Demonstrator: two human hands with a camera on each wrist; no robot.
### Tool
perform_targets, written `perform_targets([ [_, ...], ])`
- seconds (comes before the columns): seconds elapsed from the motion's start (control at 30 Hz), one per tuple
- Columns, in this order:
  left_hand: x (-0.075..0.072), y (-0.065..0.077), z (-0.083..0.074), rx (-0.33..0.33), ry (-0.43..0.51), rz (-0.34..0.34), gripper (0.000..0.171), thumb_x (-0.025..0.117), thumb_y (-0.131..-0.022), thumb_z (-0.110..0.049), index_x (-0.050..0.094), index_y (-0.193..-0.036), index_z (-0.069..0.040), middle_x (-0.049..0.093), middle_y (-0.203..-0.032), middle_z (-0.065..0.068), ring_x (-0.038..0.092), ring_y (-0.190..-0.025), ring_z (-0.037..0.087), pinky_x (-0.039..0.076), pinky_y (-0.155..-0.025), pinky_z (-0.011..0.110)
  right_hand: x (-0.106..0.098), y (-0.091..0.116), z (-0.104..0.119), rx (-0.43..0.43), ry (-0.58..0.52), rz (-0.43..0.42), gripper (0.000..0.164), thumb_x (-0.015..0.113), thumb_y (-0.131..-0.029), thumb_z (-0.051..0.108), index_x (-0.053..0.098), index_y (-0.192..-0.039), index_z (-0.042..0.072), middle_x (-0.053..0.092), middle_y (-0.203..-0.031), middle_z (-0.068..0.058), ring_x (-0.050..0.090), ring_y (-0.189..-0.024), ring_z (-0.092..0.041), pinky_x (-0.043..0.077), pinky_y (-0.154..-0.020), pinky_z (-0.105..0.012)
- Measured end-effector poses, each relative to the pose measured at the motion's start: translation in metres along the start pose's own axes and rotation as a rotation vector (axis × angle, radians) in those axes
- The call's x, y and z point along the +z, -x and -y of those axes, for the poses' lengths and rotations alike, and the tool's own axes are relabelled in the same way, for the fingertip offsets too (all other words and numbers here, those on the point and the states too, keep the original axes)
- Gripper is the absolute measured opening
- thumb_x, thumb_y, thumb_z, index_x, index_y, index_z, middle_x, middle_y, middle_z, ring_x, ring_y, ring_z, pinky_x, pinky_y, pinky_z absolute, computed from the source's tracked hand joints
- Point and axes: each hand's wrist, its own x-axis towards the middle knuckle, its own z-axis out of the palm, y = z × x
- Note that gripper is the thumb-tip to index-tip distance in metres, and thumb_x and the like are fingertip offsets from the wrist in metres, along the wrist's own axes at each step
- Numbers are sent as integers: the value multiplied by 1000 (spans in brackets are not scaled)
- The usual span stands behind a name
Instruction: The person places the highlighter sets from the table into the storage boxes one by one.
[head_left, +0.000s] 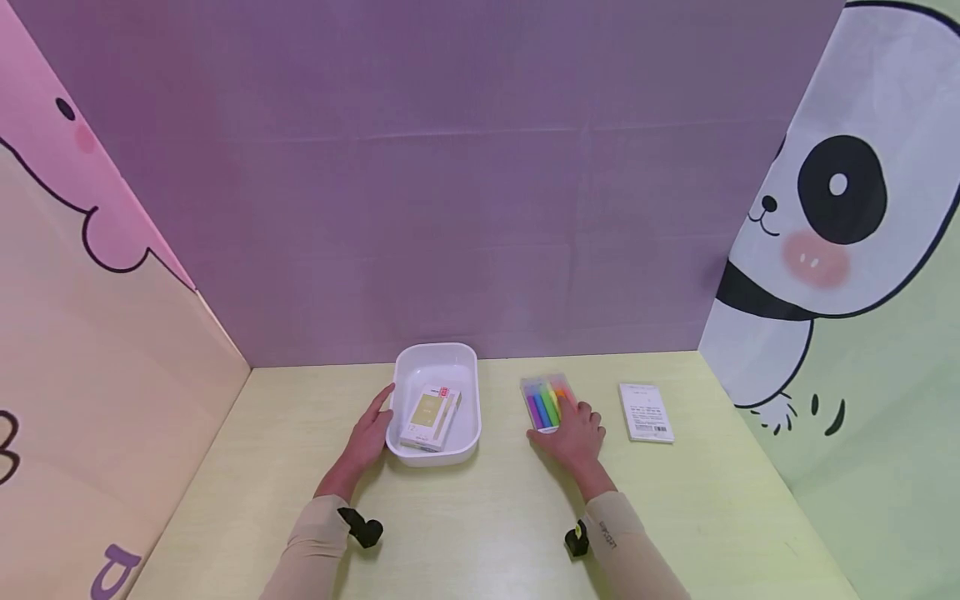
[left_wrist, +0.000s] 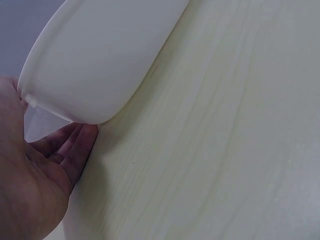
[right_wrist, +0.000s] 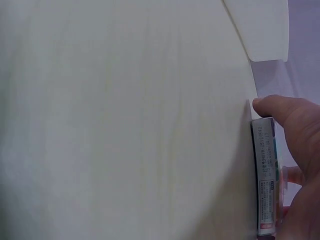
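Note:
A white plastic basin (head_left: 471, 446) stands on the table, with a white and gold box (head_left: 427, 418) lying inside it. My left hand (head_left: 369, 431) holds the basin's left side. In the left wrist view the thumb is at the rim and the fingers (left_wrist: 82, 145) are low against the outer wall. To the right lies a clear-topped pack of coloured markers (head_left: 542, 406). My right hand (head_left: 576, 433) grips its near right part and covers some of the markers. The right wrist view shows the thumb (right_wrist: 272, 106) beside the pack's printed edge.
A flat white box with a barcode (head_left: 647, 413) lies right of the right hand. The pale wooden table (head_left: 480, 533) meets a purple backdrop (head_left: 465, 183) at its far edge. Printed panels stand at left and right, the right one showing a panda (head_left: 832, 275).

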Motion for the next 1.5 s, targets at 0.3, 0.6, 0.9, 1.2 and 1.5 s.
perform_targets([
  [0.3, 1, -1, 1, -1, 1, -12, 48, 36, -103, -25, 33, -152, -26, 50, -138, 21, 38, -130, 34, 22, -110, 54, 7, -6, -3, 18, -36, -29, 82, 74, -68, 50, 49, -136, 14, 45, -122, -22, 39, -106, -40, 34, -85, -57],
  [0.6, 1, -3, 5, 11, -10, -12, 48, 36, -103, -26, 34, -151, -28, 50, -138, 20, 37, -131, 34, 22, -110, 55, 8, -7, -4, 19, -60, -45, 76, 70, -69, 47, 50, -135, 13, 43, -121, -22, 38, -106, -40, 33, -86, -57],
  [0.9, 3, -4, 7, 9, -10, -22, 48, 36, -103, -24, 34, -151, -26, 56, -128, 24, 45, -124, 35, 26, -108, 54, 10, -8, -2, 23, -68, -44, 74, 68, -70, 48, 52, -134, 14, 44, -119, -22, 38, -104, -39, 33, -86, -56],
  [1.2, 2, -5, 10, 26, -3, -11, 48, 36, -104, -24, 33, -152, -26, 58, -126, 24, 48, -121, 35, 28, -108, 53, 7, -6, 3, -18, -86, -98, 72, 71, -68, 47, 57, -129, 13, 46, -115, -21, 40, -102, -39, 33, -85, -56],
  [1.5, 3, -9, 15, 23, 1, -12, 48, 36, -104, -25, 33, -152, -27, 58, -126, 23, 47, -122, 35, 27, -108, 54, -1, -5, 14, -63, -94, -140, 68, 71, -69, 47, 58, -128, 14, 48, -113, -20, 41, -101, -37, 34, -82, -54],
])
